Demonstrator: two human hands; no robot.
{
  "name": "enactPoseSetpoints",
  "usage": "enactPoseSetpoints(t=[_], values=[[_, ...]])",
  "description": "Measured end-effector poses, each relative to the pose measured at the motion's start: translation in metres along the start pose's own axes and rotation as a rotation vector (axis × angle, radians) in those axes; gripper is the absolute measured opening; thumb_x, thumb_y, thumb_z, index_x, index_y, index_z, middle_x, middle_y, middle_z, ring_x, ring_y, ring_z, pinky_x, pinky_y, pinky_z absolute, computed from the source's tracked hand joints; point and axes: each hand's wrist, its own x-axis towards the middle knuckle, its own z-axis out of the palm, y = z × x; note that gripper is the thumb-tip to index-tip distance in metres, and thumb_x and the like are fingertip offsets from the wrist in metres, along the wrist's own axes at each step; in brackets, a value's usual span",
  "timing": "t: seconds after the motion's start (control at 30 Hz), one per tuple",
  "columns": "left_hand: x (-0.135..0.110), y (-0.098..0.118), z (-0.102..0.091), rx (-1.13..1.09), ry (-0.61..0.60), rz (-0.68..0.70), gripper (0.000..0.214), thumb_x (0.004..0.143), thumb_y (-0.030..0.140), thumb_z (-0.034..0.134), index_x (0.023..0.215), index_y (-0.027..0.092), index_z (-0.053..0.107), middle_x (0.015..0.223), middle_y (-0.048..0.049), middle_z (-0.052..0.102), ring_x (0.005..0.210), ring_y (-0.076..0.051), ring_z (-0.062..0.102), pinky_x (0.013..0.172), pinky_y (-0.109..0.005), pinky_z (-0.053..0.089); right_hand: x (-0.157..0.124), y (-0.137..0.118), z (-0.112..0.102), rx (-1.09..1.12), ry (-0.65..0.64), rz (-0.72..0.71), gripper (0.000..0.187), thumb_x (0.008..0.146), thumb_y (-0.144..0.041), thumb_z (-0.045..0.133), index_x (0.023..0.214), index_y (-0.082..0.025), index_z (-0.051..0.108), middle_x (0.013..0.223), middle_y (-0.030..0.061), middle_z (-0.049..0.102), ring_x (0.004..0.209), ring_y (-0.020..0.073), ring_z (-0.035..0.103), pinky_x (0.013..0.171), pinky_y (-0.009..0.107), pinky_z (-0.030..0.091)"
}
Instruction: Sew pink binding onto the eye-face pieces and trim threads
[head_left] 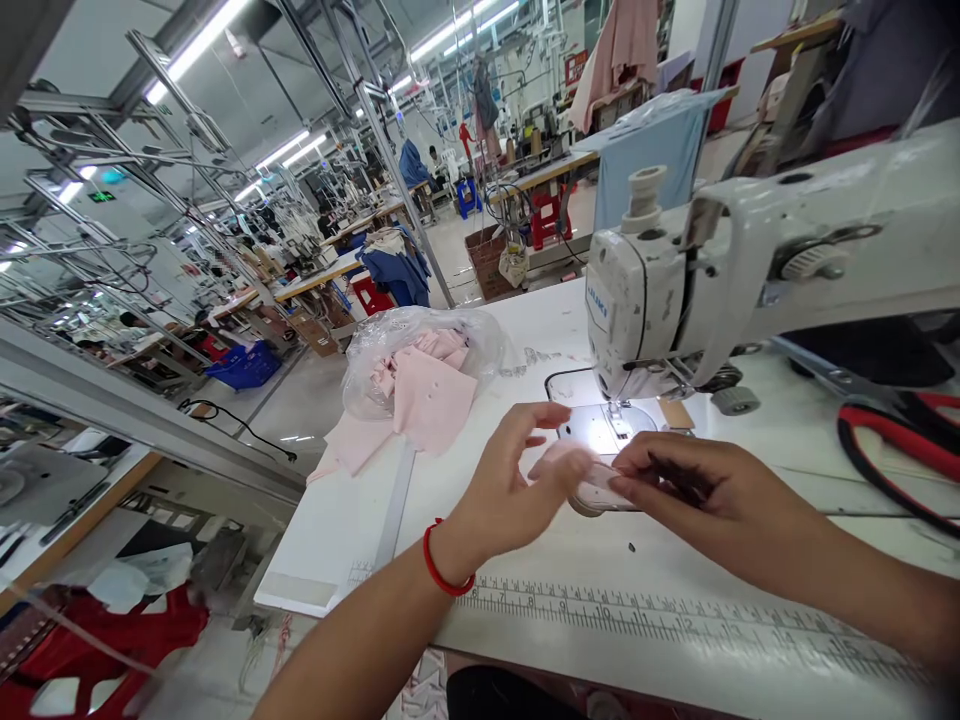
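Closely together, the left hand (514, 485) and right hand (697, 490) are held above the bench (322, 530). A small pale pink fabric piece (592, 482) is pinched by the right hand just before the presser foot (619, 420) of a Juki sewing machine (634, 310); whether the left hand grips it cannot be told. Pink cut pieces (427, 395) are laid on a clear plastic bag (480, 345).
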Motion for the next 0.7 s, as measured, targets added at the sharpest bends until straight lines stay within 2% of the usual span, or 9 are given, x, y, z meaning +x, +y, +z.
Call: enactPoseSetpoints(t=[0.07, 0.1, 0.2, 0.37, 0.47, 0.63, 0.7], values=[[-0.002, 0.002, 0.001, 0.084, -0.08, 0.169, 0.032, 0.09, 0.04, 0.082, 0.114, 0.02, 0.074, 0.118, -0.0112, 0.076, 0.113, -0.025, 0.07, 0.103, -0.042, 0.055, -0.002, -0.004, 0.001, 0.066, -0.038, 0.09, 0.042, 0.095, -0.063, 0.075, 0.077, -0.025, 0.074, 0.068, 0.0006, 0.063, 0.062, 0.0171, 0.052, 0.054, 0.03, 0.04], [-0.002, 0.002, 0.002, 0.102, -0.114, 0.197, 0.024, 0.09, 0.036, 0.082, 0.108, 0.02, 0.076, 0.11, -0.0096, 0.078, 0.105, -0.023, 0.072, 0.098, -0.04, 0.057, -0.003, -0.006, 0.002, 0.093, -0.044, 0.112, 0.043, 0.093, -0.065, 0.077, 0.076, -0.025, 0.073, 0.068, 0.0006, 0.063, 0.062, 0.0172, 0.052, 0.055, 0.031, 0.039], [-0.002, 0.0, 0.004, 0.116, -0.121, 0.147, 0.01, 0.094, 0.03, 0.079, 0.098, 0.021, 0.08, 0.095, -0.0066, 0.078, 0.09, -0.02, 0.072, 0.086, -0.035, 0.058, -0.008, -0.014, 0.005, 0.089, -0.029, 0.126, 0.043, 0.092, -0.064, 0.08, 0.074, -0.026, 0.072, 0.068, -0.0001, 0.064, 0.062, 0.0166, 0.049, 0.057, 0.032, 0.037], [-0.003, 0.001, 0.007, 0.093, -0.084, 0.157, 0.008, 0.095, 0.028, 0.078, 0.091, 0.022, 0.082, 0.089, -0.0061, 0.077, 0.085, -0.019, 0.07, 0.078, -0.032, 0.057, -0.014, -0.022, 0.007, 0.017, 0.064, 0.052, 0.033, 0.097, -0.059, 0.076, 0.086, -0.028, 0.073, 0.066, -0.0026, 0.062, 0.058, 0.0155, 0.046, 0.055, 0.032, 0.035], [-0.003, 0.004, 0.007, 0.044, -0.091, 0.13, 0.008, 0.094, 0.027, 0.078, 0.088, 0.022, 0.082, 0.087, -0.0053, 0.075, 0.082, -0.017, 0.068, 0.077, -0.03, 0.055, -0.017, -0.024, 0.007, 0.037, 0.047, 0.017, 0.033, 0.1, -0.057, 0.072, 0.085, -0.027, 0.069, 0.066, -0.0032, 0.057, 0.058, 0.0147, 0.043, 0.053, 0.031, 0.033], [-0.002, 0.007, 0.007, -0.058, -0.131, 0.011, 0.012, 0.094, 0.028, 0.077, 0.087, 0.019, 0.079, 0.087, -0.004, 0.07, 0.077, -0.014, 0.061, 0.071, -0.028, 0.05, -0.018, -0.033, 0.007, 0.149, -0.04, 0.143, 0.048, 0.1, -0.069, 0.067, 0.077, -0.027, 0.067, 0.06, -0.0041, 0.05, 0.055, 0.0137, 0.036, 0.052, 0.032, 0.026], [-0.002, 0.007, 0.006, -0.107, -0.164, -0.037, 0.016, 0.095, 0.032, 0.075, 0.086, 0.018, 0.076, 0.086, -0.0033, 0.067, 0.074, -0.013, 0.058, 0.068, -0.027, 0.048, -0.02, -0.038, 0.009, 0.173, -0.086, 0.203, 0.055, 0.1, -0.075, 0.063, 0.076, -0.026, 0.066, 0.06, -0.0037, 0.05, 0.055, 0.0141, 0.039, 0.052, 0.031, 0.028]])
